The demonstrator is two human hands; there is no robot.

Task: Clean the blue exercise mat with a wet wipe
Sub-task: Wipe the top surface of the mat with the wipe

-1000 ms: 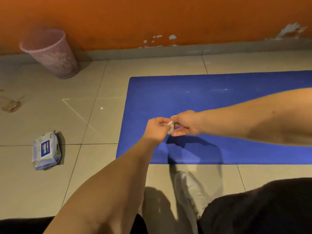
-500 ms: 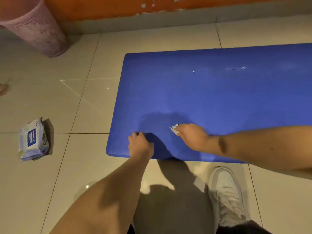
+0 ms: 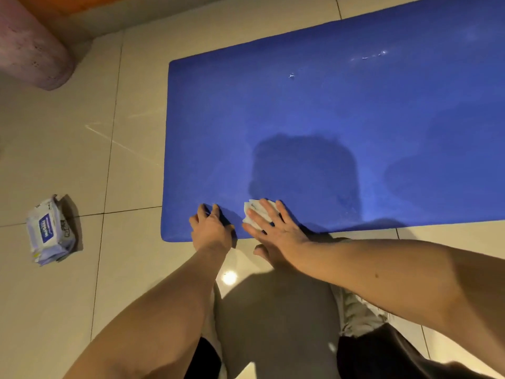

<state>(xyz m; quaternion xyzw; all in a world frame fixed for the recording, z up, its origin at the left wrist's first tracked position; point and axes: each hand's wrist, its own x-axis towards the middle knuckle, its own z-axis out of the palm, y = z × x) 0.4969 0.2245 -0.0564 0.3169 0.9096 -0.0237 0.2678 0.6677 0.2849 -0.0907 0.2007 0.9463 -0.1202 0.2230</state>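
Observation:
The blue exercise mat [image 3: 328,119] lies flat on the tiled floor, with a few small white specks near its far side. My right hand [image 3: 273,228] lies flat with straight fingers on a folded white wet wipe [image 3: 252,212], pressing it onto the mat close to the near edge. Just left of it, my left hand [image 3: 211,231] rests on the mat's near left corner with its fingers down on the surface.
A pack of wet wipes [image 3: 50,231] lies on the floor tiles to the left. A pink perforated waste bin [image 3: 30,47] stands at the top left by the wall. A white shoe [image 3: 358,313] is below my right arm.
Both hands came down from mid-air, where they held the wipe together, onto the mat's near edge. The right hand has flattened onto the wipe, and the view has moved closer to the mat.

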